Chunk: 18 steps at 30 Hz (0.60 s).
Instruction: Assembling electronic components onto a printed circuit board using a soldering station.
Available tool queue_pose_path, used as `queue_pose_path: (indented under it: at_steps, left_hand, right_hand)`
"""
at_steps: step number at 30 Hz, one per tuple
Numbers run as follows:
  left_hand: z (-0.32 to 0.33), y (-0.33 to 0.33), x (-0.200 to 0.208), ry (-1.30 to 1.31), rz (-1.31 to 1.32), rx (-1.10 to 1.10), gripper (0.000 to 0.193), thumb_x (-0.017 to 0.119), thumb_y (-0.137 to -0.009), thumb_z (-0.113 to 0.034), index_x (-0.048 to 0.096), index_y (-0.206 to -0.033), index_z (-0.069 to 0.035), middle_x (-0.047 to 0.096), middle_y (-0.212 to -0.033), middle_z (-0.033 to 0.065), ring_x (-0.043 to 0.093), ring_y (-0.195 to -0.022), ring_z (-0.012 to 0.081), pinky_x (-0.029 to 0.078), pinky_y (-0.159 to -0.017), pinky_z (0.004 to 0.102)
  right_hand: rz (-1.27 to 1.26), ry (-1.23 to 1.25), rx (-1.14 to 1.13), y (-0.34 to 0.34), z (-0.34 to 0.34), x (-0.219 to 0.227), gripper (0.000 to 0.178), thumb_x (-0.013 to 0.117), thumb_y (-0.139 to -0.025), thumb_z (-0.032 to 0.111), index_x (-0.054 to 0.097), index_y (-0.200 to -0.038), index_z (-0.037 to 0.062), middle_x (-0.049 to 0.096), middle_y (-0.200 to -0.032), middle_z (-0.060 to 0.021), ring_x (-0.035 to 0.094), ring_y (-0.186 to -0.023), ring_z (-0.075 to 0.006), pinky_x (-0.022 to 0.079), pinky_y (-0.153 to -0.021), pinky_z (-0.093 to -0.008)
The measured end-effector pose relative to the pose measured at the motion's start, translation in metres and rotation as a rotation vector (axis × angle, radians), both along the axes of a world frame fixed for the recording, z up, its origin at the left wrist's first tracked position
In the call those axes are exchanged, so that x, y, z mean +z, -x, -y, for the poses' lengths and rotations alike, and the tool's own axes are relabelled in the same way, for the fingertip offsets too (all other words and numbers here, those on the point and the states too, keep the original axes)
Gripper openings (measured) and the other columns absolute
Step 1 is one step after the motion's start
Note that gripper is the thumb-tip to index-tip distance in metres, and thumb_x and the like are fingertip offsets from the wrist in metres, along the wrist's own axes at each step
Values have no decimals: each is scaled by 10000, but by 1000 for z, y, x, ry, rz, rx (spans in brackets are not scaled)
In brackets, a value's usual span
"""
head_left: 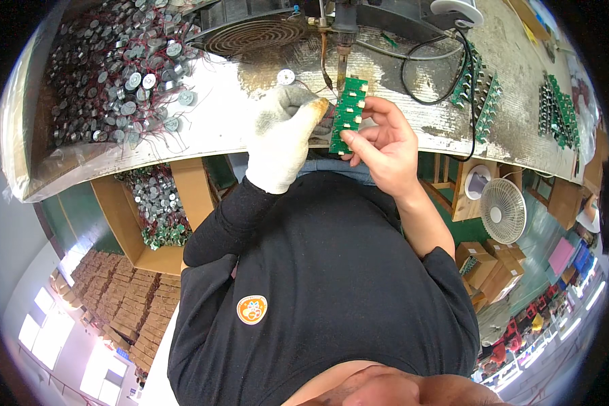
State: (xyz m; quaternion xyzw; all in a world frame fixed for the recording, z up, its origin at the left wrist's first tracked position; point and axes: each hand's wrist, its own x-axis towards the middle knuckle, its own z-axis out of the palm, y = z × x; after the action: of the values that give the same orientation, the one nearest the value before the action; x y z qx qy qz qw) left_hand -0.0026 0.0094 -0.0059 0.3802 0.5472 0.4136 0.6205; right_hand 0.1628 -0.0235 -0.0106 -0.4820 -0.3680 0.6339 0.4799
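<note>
The bare right hand [386, 145] pinches the green circuit-board strip [348, 114] upright, long axis toward the soldering tip [340, 71] just beyond, while the gloved left hand [284, 132], fingers curled, touches its near edge.

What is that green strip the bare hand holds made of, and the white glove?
The green circuit board strip looks like rigid glossy laminate with pale plastic-looking parts. The white knitted glove seems to be cotton-like fabric, with a ribbed weave and a grimy fingertip.

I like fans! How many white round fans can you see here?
1. The white fan sits right of the person's bare right hand, below the workbench edge. Others may be hidden under it.
</note>
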Motion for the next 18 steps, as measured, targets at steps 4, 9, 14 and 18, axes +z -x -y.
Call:
queue_pose_path:
  at_steps: [4, 9, 14, 18]
  left_hand:
    - [1, 3, -5, 34, 28, -14, 169, 607, -899, -121, 585, -998, 14, 653, -895, 83, 623, -807, 134, 504, -715, 267]
    - [0, 7, -1, 82, 56, -2, 192, 625, -884, -115, 575, -995, 33, 649, -879, 86, 604, -795, 123, 484, -714, 268]
    - [7, 28, -25, -256, -346, -14, 285, 705, -812, -131, 595, -1023, 25, 629, -880, 107, 629, -859, 194, 498, -771, 309]
    - [-2, 56, -12, -749, -782, -234, 546, 745, -767, -120, 490, -1230, 17, 458, -1282, 188, 558, -1076, 283, 481, -911, 361]
  right_hand:
    - [3, 16, -3, 1, 1, -2, 439, 652, -836, -21, 449, -1225, -10, 570, -1062, -104, 640, -697, -112, 505, -516, -192]
    - [6, 30, 10, 4, 2, -2, 442, 654, -836, -18, 448, -1226, -8, 570, -1061, -107, 643, -697, -119, 507, -517, -198]
    - [-2, 50, -24, 5, 2, -5, 454, 660, -833, -21, 445, -1231, 6, 571, -1062, -111, 646, -674, -137, 507, -496, -216]
    - [21, 6, -80, 0, 1, -11, 450, 655, -836, -33, 444, -1233, -22, 572, -1063, -128, 634, -634, -142, 508, -481, -222]
